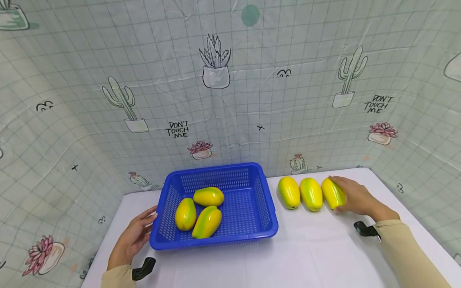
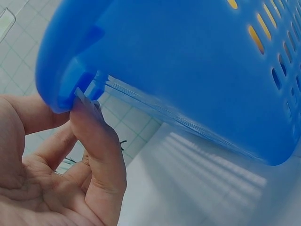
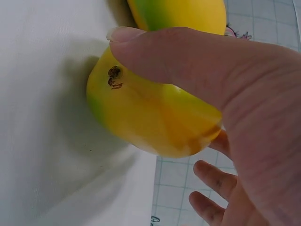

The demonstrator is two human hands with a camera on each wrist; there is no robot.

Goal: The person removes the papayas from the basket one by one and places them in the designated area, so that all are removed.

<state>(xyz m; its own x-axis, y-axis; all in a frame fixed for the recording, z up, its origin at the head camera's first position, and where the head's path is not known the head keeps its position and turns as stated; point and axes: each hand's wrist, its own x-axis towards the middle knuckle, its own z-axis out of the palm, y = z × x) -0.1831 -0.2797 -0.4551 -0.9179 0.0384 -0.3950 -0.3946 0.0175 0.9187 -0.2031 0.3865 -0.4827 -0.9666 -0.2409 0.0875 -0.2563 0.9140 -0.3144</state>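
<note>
The left hand point(image 1: 136, 234) pinches the rim of the blue basket point(image 1: 237, 239); the right hand point(image 1: 360, 199) grips the outermost mango point(image 1: 331, 194) right of the basket, apparently a picking-up step, and the next move likely calls for a secure lift

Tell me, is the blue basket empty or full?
Neither, just partly filled: in the head view, three yellow-green fruits lie inside the blue basket, and bare bottom shows beside them.
</note>
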